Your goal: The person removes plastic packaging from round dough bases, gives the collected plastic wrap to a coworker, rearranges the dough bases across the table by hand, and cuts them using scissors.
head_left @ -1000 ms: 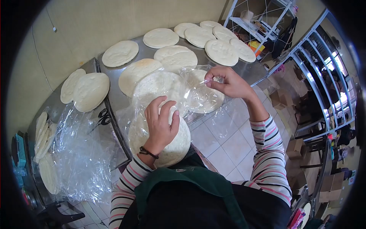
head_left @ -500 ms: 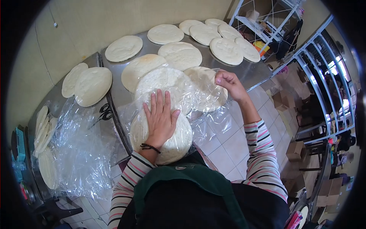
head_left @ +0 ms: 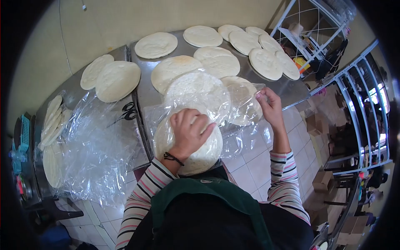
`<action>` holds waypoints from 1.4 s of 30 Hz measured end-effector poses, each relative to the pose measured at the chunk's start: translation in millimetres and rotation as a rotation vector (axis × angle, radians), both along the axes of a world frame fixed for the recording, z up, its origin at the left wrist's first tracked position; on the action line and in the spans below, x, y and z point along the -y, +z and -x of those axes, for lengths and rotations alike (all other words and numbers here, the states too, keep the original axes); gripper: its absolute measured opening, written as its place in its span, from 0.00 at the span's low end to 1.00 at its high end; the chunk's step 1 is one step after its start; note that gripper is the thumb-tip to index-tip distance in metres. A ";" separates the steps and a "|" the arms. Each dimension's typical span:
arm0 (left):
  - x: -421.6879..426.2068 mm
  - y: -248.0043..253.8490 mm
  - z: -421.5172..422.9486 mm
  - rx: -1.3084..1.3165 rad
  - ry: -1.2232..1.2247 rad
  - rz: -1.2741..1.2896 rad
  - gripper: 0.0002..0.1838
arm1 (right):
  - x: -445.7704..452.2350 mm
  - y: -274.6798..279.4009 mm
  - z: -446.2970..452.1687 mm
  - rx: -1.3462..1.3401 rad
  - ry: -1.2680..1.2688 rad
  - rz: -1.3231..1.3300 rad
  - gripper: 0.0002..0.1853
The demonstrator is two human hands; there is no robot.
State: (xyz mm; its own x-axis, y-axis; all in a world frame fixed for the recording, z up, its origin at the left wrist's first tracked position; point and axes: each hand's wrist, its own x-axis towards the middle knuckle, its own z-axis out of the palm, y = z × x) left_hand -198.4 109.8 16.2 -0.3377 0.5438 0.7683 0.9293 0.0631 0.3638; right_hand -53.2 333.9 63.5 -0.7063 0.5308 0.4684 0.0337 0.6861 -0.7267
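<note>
In front of me, clear plastic bags hold pale round flatbreads; the nearest bagged flatbread rests at the table's front edge, against my apron. My left hand is on it, fingers curled into the plastic bag and thumb apart; the fingertips are partly hidden. Beyond lies another flatbread under clear film. To the right, my right hand pinches the edge of the clear plastic bag, drawn over a further flatbread and past the table's edge.
More flatbreads are spread over the metal table, some overlapping. At left lie black-handled scissors, a heap of clear plastic bags and stacked flatbreads. A white rack stands at the far right; cardboard boxes sit on the tiled floor.
My left hand's fingers have gone from flat and spread to curled on the bagged flatbread. My right hand still pinches the plastic. The camera view has shifted slightly.
</note>
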 end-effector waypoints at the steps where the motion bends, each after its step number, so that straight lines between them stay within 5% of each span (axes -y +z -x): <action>1: -2.1 0.4 -0.1 0.002 0.006 0.001 0.06 | 2.4 1.5 0.3 -0.030 -0.070 -0.021 0.08; 4: -10.8 2.5 5.6 -0.079 -0.015 0.251 0.05 | 4.9 1.4 2.3 -0.056 -0.083 0.012 0.08; 12: -21.5 1.8 11.1 -0.144 -0.118 0.406 0.05 | 14.7 9.7 2.8 -0.025 -0.131 -0.126 0.06; 14: -25.0 2.5 12.4 -0.117 -0.129 0.430 0.05 | 38.4 22.7 -1.8 -0.093 -0.369 -0.548 0.07; 16: -27.0 3.6 15.3 0.096 -0.166 0.333 0.03 | 80.4 11.6 -10.2 -0.237 -0.495 -0.610 0.08; 18: -26.5 11.0 25.8 0.160 -0.259 0.372 0.03 | 133.6 -11.4 -1.7 -0.121 0.034 -0.296 0.14; 19: -28.1 14.2 30.5 0.225 -0.352 0.411 0.02 | 147.2 -24.2 5.2 0.128 0.135 -0.415 0.27; 20: -32.1 15.5 33.2 0.335 -0.325 0.352 0.02 | 158.6 -39.0 9.9 0.351 0.145 -0.444 0.36; 23: -36.8 34.4 58.1 0.369 -0.207 0.235 0.04 | 167.5 -72.4 9.7 0.542 0.158 -0.475 0.41; 29: -50.6 88.5 116.3 0.176 -0.071 0.085 0.06 | 171.2 -58.6 3.0 0.529 0.135 -0.490 0.37; 31: -49.1 91.9 127.1 0.203 -0.202 0.125 0.07 | 166.6 -42.6 2.0 0.499 0.130 -0.529 0.35; 34: -54.1 89.4 117.6 0.275 -0.216 0.118 0.07 | 148.5 -13.7 11.0 0.166 0.218 -0.387 0.13; 37: -53.7 91.7 103.6 0.369 -0.287 0.118 0.08 | 120.4 7.2 49.6 -0.048 0.262 -0.379 0.12; 42: -26.7 89.5 93.1 0.497 -0.259 -0.048 0.07 | 89.6 13.9 78.0 0.430 0.248 -0.279 0.08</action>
State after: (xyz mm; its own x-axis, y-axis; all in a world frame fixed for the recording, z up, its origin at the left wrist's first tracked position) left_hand -291.5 136.4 105.7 -0.5250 0.6259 0.5767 0.6285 -0.1718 0.7586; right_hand -131.2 244.3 77.4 -0.9521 0.2223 0.2098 0.1001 0.8752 -0.4733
